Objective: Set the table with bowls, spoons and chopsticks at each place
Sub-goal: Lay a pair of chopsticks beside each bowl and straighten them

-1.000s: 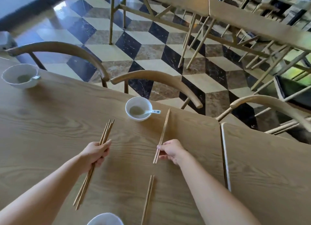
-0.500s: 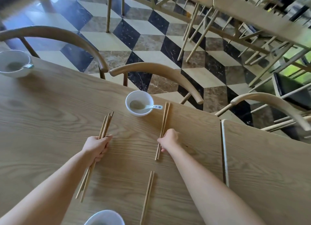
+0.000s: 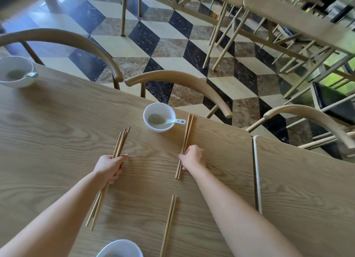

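Wooden chopsticks [image 3: 186,141] lay just beside the white bowl [image 3: 159,117] and its spoon [image 3: 175,121] near the desk's [image 3: 57,126] far edge, the right hand [image 3: 193,157] closed on their near end. The left hand [image 3: 110,165] gripped a spare bundle [image 3: 120,143].

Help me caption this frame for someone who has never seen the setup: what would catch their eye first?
Probably the two bare arms reaching over the wooden table: the left hand grips a bundle of chopsticks, and the right hand rests on a pair of chopsticks beside a white bowl holding a spoon. Behind, the cube-patterned floor stands out.
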`<action>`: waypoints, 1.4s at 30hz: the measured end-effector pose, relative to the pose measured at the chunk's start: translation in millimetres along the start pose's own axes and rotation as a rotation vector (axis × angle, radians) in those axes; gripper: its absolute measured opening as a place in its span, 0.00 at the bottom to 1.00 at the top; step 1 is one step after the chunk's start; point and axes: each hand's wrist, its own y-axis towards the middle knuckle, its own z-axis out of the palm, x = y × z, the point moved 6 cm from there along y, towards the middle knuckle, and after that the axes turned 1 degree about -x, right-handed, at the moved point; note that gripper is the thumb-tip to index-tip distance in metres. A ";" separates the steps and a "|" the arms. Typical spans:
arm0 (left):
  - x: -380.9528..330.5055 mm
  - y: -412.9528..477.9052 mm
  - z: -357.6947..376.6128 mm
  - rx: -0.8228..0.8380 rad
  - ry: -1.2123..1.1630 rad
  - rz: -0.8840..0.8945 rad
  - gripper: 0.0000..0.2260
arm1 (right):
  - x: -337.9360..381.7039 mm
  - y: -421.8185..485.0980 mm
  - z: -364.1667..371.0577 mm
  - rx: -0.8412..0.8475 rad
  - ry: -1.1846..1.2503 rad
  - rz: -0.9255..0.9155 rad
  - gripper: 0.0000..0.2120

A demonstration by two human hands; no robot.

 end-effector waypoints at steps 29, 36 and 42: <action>6.7 -8.8 -2.9 -0.077 -0.068 0.086 0.17 | -6.4 -1.0 8.0 -0.050 0.007 -0.043 0.11; 5.2 -54.8 -15.0 0.014 -0.088 0.000 0.15 | -16.0 -50.0 -21.4 -0.043 -0.015 0.015 0.11; -31.5 -130.0 2.2 0.183 -0.087 -0.002 0.06 | -19.4 -140.8 -58.6 -0.037 0.162 0.021 0.08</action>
